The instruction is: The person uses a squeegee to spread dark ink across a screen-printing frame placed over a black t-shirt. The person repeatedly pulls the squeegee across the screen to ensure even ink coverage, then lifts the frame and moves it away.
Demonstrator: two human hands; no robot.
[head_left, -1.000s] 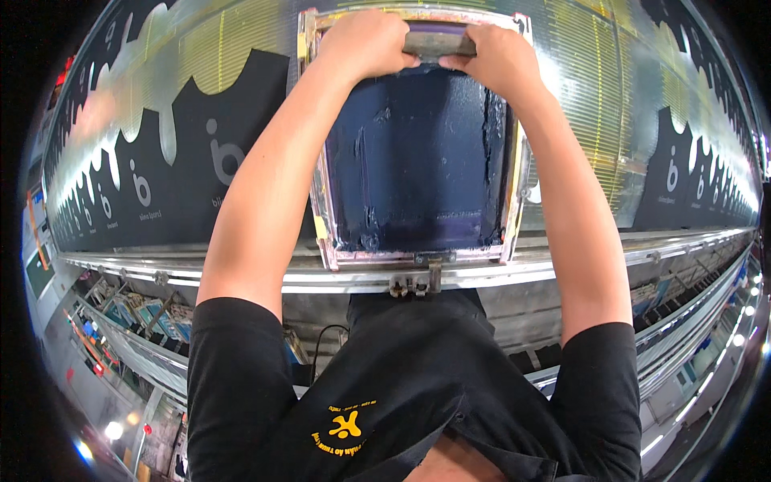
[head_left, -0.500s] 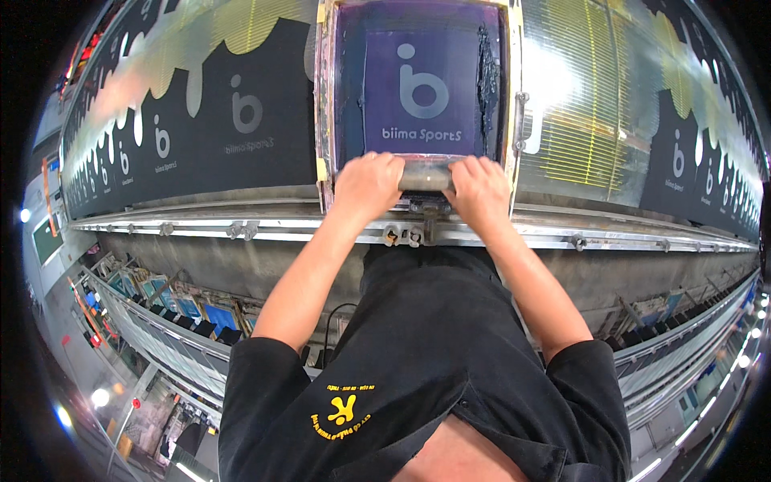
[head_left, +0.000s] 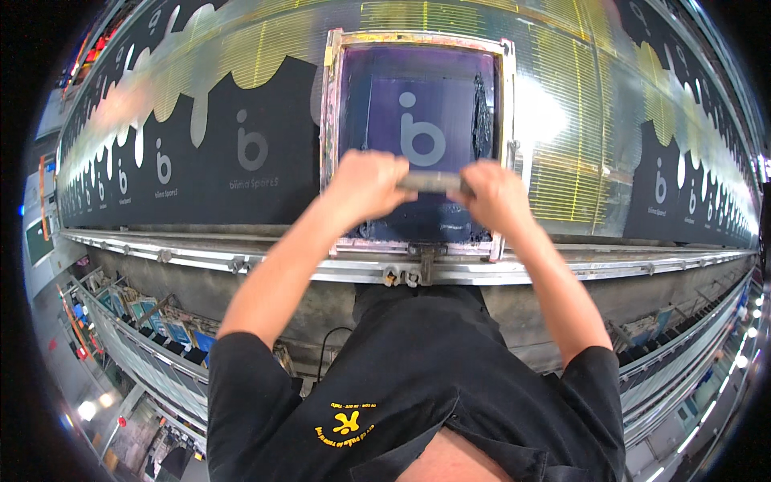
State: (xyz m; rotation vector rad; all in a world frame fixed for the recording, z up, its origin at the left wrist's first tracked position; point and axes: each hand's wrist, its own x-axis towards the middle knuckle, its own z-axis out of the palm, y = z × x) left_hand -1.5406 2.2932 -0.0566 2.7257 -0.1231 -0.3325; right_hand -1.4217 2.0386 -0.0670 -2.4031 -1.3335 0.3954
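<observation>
My left hand and my right hand are closed round the two ends of a squeegee, its grey handle showing between them. The squeegee lies across the purple mesh of a screen-printing frame, below a pale round emblem. Its blade is hidden under the handle and my hands. Dark ink is smeared along the mesh's right side, and more dark ink covers the near end. The hands blur slightly.
A black shirt panel with a grey print lies left of the frame on the long table, with several more beyond. Further black panels lie to the right. A metal rail with clamps runs along the table's near edge.
Both hands and the squeegee have moved away from the frame's near end toward the middle of the mesh. The inked near end now shows. The whole view has shifted a little.
</observation>
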